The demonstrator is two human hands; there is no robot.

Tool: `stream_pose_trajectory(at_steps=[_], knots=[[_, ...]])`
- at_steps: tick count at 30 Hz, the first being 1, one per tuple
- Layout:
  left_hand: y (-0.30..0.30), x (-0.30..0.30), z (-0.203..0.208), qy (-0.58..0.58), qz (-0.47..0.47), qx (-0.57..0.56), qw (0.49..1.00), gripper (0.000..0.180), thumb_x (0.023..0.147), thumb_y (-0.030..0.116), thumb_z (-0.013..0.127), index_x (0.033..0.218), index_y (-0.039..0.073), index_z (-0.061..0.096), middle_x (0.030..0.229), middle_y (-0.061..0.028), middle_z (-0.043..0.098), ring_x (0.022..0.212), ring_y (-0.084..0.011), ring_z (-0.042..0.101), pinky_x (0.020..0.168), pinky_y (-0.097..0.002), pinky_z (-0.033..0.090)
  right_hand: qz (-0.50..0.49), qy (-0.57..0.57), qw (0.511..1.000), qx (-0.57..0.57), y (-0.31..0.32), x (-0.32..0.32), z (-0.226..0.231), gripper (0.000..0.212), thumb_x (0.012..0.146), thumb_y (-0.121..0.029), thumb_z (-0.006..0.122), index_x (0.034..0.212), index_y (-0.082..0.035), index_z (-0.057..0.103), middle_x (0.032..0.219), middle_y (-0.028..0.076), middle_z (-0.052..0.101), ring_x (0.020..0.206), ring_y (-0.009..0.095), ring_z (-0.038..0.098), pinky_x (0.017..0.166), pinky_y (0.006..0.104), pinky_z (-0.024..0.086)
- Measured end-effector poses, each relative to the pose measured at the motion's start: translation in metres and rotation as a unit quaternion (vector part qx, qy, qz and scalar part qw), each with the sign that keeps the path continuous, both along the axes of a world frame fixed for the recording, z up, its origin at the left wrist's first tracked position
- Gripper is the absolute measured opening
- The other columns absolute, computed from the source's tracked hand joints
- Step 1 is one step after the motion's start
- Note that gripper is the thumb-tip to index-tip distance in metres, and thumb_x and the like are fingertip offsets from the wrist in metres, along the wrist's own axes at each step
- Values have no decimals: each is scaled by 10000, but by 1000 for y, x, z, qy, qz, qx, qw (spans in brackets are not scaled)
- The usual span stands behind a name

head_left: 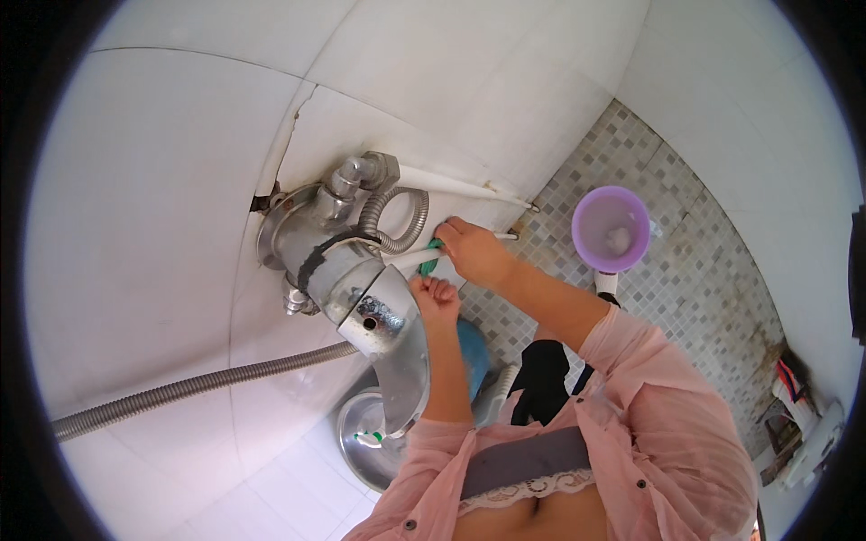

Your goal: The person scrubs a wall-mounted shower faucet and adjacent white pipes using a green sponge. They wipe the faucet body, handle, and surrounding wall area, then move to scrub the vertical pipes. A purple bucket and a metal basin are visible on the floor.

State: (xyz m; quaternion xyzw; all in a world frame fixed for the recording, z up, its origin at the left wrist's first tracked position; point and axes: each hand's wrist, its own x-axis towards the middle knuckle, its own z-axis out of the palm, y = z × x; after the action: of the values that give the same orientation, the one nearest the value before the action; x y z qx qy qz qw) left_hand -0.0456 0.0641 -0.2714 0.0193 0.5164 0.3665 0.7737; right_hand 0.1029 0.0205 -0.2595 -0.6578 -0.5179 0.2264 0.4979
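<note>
A green scouring pad (430,258) is folded around a white pipe (408,259) that runs out from the wall, behind the chrome faucet fitting (347,270). My right hand (474,252) pinches the pad's upper part from the right, its fingers closed against the pipe. Just below, my left hand (437,296) has its fingers curled in at the pad's lower end, where the grip is partly hidden. A coiled metal hose (394,221) loops above the pipe, close to my right fingers.
A ribbed metal hose (207,381) stretches left from the fitting along the tiled wall. Beneath my left forearm stand a metal basin (346,439) with a white-and-green item inside, and a blue container (472,356). A purple bucket (577,236) rests on the mosaic floor at right.
</note>
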Motion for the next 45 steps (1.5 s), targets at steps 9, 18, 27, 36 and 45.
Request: stream_pose_trajectory(at_steps=[9, 18, 27, 36, 45], knots=[[-5, 10, 6, -11, -36, -6, 999, 237, 883, 171, 537, 672, 116, 444, 559, 36, 325, 489, -95, 310, 435, -231, 272, -27, -1, 1000, 1, -12, 19, -23, 169, 811, -58, 616, 977, -46, 588, 940, 170, 626, 887, 365, 620, 757, 441, 515], [-3, 27, 15, -48, -59, 15, 997, 263, 900, 192, 548, 677, 131, 420, 592, 39, 335, 506, -93, 304, 442, -236, 264, -51, 2, 998, -36, -21, 37, -20, 154, 822, -19, 620, 975, -37, 602, 931, 157, 630, 889, 362, 619, 761, 438, 512], [-9, 21, 21, 24, -60, 23, 998, 255, 910, 203, 511, 679, 127, 433, 571, 37, 301, 501, -96, 300, 450, -236, 268, -55, 43, 994, -81, -29, 14, -24, 128, 815, -20, 623, 938, -43, 595, 877, 190, 624, 852, 395, 612, 700, 461, 497], [-4, -5, -4, 9, -65, -7, 998, 242, 893, 175, 510, 670, 130, 426, 573, 34, 342, 497, -93, 318, 452, -231, 287, -108, 136, 985, -18, -6, -9, -8, 115, 834, -75, 619, 925, -11, 588, 889, 218, 621, 824, 422, 610, 703, 461, 497], [-5, 10, 5, 20, -64, 7, 998, 224, 905, 180, 517, 698, 122, 455, 587, 34, 364, 512, -93, 355, 456, -231, 320, -118, 149, 980, -55, -12, -12, -21, 96, 858, -69, 605, 933, -19, 572, 822, 213, 613, 779, 424, 603, 680, 473, 481]])
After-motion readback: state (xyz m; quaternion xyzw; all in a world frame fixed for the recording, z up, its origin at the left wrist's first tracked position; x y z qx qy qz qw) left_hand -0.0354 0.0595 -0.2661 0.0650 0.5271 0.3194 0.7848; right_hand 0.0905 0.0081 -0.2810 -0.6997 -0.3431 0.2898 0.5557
